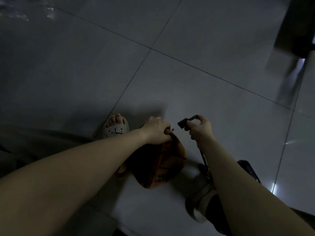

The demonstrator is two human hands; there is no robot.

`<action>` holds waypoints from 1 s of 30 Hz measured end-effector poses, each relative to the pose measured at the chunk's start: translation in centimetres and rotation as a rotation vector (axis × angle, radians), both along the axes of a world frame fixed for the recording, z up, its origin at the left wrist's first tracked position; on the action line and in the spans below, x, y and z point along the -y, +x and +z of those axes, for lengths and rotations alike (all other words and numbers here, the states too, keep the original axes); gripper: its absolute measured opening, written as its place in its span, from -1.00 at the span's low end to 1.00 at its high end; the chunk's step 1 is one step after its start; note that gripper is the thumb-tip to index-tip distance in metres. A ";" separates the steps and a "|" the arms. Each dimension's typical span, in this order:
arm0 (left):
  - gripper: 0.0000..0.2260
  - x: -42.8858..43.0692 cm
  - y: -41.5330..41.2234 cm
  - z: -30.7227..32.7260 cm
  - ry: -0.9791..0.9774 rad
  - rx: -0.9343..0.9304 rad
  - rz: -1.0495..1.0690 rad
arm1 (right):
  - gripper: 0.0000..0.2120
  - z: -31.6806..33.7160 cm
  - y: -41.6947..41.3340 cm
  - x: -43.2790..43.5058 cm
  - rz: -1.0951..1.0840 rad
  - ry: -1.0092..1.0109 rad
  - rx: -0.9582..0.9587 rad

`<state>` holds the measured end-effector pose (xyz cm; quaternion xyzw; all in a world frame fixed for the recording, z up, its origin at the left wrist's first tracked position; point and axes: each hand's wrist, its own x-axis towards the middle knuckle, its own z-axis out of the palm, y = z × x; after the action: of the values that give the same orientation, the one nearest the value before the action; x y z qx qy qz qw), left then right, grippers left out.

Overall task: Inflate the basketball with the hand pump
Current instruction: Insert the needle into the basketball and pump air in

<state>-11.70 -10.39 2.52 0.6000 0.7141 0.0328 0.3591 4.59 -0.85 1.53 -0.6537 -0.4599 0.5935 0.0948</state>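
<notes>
Head view, dim light, looking straight down: the basketball sits on the tiled floor at about 6 o'clock from frame centre, orange-brown, slack and caved in, between the person's two feet. The left hand is on the ball's upper edge, fingers curled tight into the loose skin. A small metal needle pokes out at the hand's 3 o'clock side; whether the fingers pinch it or it sits in the ball cannot be told. Just beside it, apart by a small gap, comes the black connector, pinched between thumb and curled fingers of the right hand, its tip aimed at 9 o'clock toward the needle. From under that hand the dark hose drops toward 6 o'clock behind the forearm and ends in dark parts on the floor, too murky to read. A pale left sandal shows at the ball's 10 o'clock, toes bare; the right sandal lies at its 5 o'clock. Blurred dark furniture fills the 1 o'clock corner.
</notes>
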 end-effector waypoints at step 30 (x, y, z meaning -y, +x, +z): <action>-0.71 -0.4 1.3 0.0 0.004 0.078 -0.103 | -0.65 0.9 1.7 -1.0 0.325 -0.152 -0.040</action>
<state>-10.44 -10.02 2.54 0.6350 0.6675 0.0392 0.3868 6.31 0.10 2.45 -0.5642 -0.5112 0.6469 -0.0432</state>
